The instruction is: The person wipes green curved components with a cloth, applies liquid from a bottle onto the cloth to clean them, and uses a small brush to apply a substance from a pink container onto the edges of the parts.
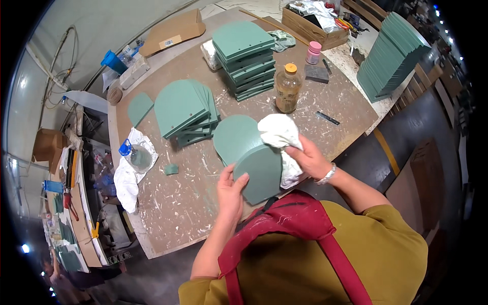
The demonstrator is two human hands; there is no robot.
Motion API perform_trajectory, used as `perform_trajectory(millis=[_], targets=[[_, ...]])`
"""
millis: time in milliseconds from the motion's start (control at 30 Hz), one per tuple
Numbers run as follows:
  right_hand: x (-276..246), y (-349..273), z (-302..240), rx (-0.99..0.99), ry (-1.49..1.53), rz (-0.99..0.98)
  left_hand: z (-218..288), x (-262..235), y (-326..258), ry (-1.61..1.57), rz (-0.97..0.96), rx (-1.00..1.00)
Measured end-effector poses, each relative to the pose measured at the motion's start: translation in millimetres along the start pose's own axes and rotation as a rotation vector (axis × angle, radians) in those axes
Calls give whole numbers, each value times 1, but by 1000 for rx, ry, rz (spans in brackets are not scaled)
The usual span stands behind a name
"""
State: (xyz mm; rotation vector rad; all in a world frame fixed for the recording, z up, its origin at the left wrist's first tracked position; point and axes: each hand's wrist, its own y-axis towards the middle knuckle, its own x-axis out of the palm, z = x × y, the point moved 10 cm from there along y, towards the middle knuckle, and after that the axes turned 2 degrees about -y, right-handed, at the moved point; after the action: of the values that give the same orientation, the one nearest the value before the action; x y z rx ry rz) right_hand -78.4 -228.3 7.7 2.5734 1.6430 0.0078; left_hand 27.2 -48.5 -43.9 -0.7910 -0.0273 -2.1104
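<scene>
A person in a mustard-yellow shirt and dark-red apron [292,216] works at a broad brown, paint-flecked workbench [330,104], whose near edge is partly hidden by the worker's body. A tall column of green, round-ended panels [389,58] stands at right; a squarer stack of green panels with small edge holes [249,61] rises toward the back, beside a lower, fanned pile of green panels [183,109].

Nearest the worker, a smooth green panel with one rounded end [260,175] is held tilted between the hands, above the bench's near edge. It covers the lower part of a second green round-ended panel [235,133] on the bench. A bunched white cloth [278,131] sits at the held panel's upper right; whether it presses on the face is hard to tell.

The right hand [311,158], a pale bracelet at its wrist, closes around the cloth, its fingers partly lost in the folds. The left hand [231,190] is partly closed on the held panel's left edge, thumb across the face, the other fingers largely hidden behind.
</scene>
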Motion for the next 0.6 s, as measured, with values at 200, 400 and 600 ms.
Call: perform_trajectory(millis=[200, 400, 600], targets=[[-36, 10, -9, 40, 189, 181, 100, 38, 6, 1, -140, 425], [-2, 24, -126, -444, -158, 215, 73, 30, 18, 324, -96, 412], [74, 37, -126, -837, -819, 95, 54, 16, 22, 279, -26, 387]])
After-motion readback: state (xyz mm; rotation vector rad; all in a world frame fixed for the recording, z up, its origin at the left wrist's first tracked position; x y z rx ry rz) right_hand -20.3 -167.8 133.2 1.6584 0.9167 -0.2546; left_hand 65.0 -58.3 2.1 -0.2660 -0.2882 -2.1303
